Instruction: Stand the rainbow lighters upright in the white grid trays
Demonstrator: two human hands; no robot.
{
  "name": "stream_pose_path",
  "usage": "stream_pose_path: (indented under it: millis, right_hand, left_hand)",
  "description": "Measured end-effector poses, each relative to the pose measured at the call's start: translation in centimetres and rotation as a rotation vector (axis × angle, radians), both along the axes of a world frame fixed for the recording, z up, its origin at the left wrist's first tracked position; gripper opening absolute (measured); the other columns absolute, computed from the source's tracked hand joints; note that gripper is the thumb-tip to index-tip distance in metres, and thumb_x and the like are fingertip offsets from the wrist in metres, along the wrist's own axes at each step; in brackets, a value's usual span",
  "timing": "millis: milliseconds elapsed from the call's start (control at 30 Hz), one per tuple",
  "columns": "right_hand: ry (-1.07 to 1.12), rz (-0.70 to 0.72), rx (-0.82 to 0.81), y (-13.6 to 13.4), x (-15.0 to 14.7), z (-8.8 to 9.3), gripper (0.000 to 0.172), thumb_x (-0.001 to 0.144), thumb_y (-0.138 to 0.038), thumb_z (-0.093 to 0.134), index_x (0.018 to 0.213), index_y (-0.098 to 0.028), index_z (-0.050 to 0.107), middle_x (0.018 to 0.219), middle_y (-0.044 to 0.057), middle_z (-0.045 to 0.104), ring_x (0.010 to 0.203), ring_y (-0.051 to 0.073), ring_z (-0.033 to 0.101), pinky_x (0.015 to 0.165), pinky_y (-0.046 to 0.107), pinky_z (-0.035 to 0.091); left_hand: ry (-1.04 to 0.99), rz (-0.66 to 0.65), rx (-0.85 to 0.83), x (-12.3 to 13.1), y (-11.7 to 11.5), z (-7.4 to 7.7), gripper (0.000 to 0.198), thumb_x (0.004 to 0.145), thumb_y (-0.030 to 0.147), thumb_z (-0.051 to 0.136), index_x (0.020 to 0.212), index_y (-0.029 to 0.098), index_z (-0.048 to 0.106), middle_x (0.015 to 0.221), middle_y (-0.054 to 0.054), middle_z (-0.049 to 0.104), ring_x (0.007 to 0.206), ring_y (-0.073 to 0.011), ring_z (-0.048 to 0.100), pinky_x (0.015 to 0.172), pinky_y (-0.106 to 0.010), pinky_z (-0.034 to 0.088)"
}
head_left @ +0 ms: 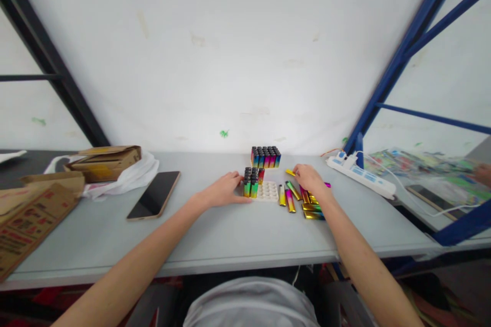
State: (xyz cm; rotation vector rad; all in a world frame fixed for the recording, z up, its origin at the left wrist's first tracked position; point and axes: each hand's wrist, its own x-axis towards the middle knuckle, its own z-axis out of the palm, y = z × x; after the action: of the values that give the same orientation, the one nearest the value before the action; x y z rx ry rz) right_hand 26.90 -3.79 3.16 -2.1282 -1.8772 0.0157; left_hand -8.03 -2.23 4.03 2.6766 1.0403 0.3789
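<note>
My left hand (226,189) curves around the left side of a white tray with round wells (267,191), thumb along its front edge and fingers by the lighters. Upright lighters (250,183), multicoloured with black tops, fill the tray's left part. A reddish lighter (261,176) stands in the back row beside them; the wells to the right are bare. Over a loose pile of shiny lighters (312,210), my right hand (307,178) pinches a yellow lighter (290,172) that sticks out leftward from its fingertips. Several more lighters (290,200) lie between tray and pile.
A block of upright lighters (266,157) stands behind the tray near the wall. To the left lie a phone (154,195), a white plastic bag (143,173) and cardboard boxes (42,209). A power strip (360,176) with cables sits at the right, by a blue metal frame (391,66).
</note>
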Motion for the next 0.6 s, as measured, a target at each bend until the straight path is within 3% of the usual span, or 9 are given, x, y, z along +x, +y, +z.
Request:
stream_pose_path:
  millis: [100, 200, 267, 400, 600]
  right_hand:
    - [0.222, 0.125, 0.131, 0.3, -1.0, 0.4, 0.020, 0.098, -0.018, 0.063, 0.113, -0.015, 0.076, 0.113, 0.017, 0.080, 0.103, 0.027, 0.076, 0.099, 0.039, 0.054]
    - [0.633, 0.197, 0.192, 0.3, -2.3, 0.9, 0.028, 0.101, -0.036, 0.063, 0.118, -0.017, 0.074, 0.098, 0.010, 0.080, 0.077, 0.022, 0.076, 0.086, 0.040, 0.060]
    - [0.892, 0.248, 0.229, -0.1, -3.2, 1.2, 0.037, 0.093, -0.050, 0.072, 0.114, -0.019, 0.075, 0.095, 0.008, 0.079, 0.071, 0.021, 0.073, 0.079, 0.040, 0.062]
    - [1.205, 0.344, 0.330, -0.9, -5.1, 1.9, 0.049, 0.069, -0.052, 0.093, 0.105, -0.022, 0.078, 0.095, 0.004, 0.078, 0.083, 0.021, 0.072, 0.086, 0.039, 0.061]
    - [1.483, 0.382, 0.229, -2.0, -7.2, 3.0, 0.050, 0.064, -0.054, 0.096, 0.100, -0.024, 0.075, 0.104, 0.004, 0.077, 0.100, 0.021, 0.070, 0.089, 0.033, 0.056]
  left_hand:
    - [-0.005, -0.009, 0.006, 0.0, 0.0, 0.0, 0.066, 0.080, 0.079, 0.069, 0.103, 0.018, 0.070, 0.105, -0.012, 0.067, 0.101, -0.0344, 0.066, 0.092, -0.043, 0.053]
    - [0.000, -0.012, 0.001, 0.1, 0.0, 0.0, 0.065, 0.080, 0.078, 0.070, 0.104, 0.017, 0.069, 0.106, -0.013, 0.067, 0.102, -0.0345, 0.066, 0.092, -0.043, 0.053]
    - [-0.002, -0.005, -0.004, 0.1, -0.1, 0.1, 0.064, 0.080, 0.077, 0.070, 0.104, 0.018, 0.070, 0.105, -0.013, 0.067, 0.101, -0.0340, 0.066, 0.091, -0.042, 0.053]
    - [-0.008, 0.000, -0.006, 0.1, -0.2, 0.2, 0.063, 0.080, 0.077, 0.070, 0.103, 0.018, 0.070, 0.106, -0.012, 0.067, 0.100, -0.0330, 0.066, 0.090, -0.042, 0.054]
    - [0.020, 0.000, 0.002, 0.1, -0.1, 0.1, 0.064, 0.081, 0.076, 0.070, 0.106, 0.017, 0.069, 0.108, -0.013, 0.067, 0.103, -0.0336, 0.065, 0.092, -0.043, 0.053]
